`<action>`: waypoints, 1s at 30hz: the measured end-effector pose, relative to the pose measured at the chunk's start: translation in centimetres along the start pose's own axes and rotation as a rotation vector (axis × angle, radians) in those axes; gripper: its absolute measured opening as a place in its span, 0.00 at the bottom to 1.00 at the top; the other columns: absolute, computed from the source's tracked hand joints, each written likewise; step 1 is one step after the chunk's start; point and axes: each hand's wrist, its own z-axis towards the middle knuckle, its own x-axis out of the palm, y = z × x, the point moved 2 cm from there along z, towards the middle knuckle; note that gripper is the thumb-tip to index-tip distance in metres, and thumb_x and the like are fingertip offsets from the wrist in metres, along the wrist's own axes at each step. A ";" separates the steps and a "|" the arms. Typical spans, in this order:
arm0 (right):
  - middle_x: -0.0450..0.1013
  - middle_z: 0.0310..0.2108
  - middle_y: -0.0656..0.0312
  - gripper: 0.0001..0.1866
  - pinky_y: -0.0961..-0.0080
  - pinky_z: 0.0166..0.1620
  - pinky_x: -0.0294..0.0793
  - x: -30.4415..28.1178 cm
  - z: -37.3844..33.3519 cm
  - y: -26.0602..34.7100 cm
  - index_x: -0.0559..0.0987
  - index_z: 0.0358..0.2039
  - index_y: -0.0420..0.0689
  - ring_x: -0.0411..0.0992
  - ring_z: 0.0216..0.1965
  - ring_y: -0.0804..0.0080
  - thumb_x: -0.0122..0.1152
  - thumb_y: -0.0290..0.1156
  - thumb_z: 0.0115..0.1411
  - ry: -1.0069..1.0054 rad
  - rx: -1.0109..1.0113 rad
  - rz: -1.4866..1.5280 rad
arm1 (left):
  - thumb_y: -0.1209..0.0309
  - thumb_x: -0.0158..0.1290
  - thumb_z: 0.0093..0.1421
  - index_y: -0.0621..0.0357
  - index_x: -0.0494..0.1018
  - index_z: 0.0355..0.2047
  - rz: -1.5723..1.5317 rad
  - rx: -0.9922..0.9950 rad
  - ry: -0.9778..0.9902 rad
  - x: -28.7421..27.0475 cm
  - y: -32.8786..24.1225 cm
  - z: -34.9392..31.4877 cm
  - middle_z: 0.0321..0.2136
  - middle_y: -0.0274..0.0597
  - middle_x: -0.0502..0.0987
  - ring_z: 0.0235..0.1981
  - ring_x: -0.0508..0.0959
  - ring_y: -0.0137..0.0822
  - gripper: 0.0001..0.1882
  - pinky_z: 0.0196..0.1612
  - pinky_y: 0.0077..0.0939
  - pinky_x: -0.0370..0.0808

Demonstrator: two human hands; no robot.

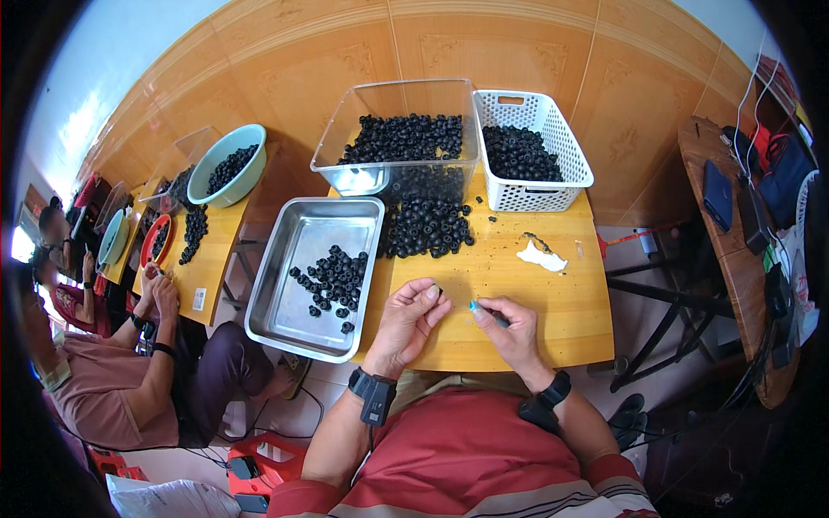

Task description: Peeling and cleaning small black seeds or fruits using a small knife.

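Note:
My left hand (pixel 408 321) is over the front of the wooden table, thumb and forefinger pinched on a small black part, mostly hidden by the fingers. Across a short gap, my right hand (pixel 511 332) is closed around a small dark-handled tool (pixel 500 320) with a bright blue tip, which points toward the left hand. What kind of tool it is I cannot make out. Beyond both hands lies a heap of black ring-shaped parts (pixel 425 228). To the left, a steel tray (pixel 275 298) holds more of these black parts.
A clear plastic bin (pixel 324 147) and a white perforated basket (pixel 529 197), both with black parts, stand at the back. A torn white scrap (pixel 542 257) and dark crumbs lie at right. People work at tables on the left; a brown side table (pixel 710 177) stands at right.

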 end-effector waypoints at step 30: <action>0.78 0.29 0.58 0.12 0.80 0.34 0.72 0.0 0.2 0.5 0.83 0.41 0.33 0.74 0.29 0.77 0.69 0.29 0.61 -0.016 -0.082 -0.106 | 0.77 0.54 0.67 0.60 0.77 0.44 -0.112 -0.010 0.118 0.1 -0.3 -3.1 0.37 0.39 0.81 0.38 0.82 0.31 0.06 0.49 0.32 0.84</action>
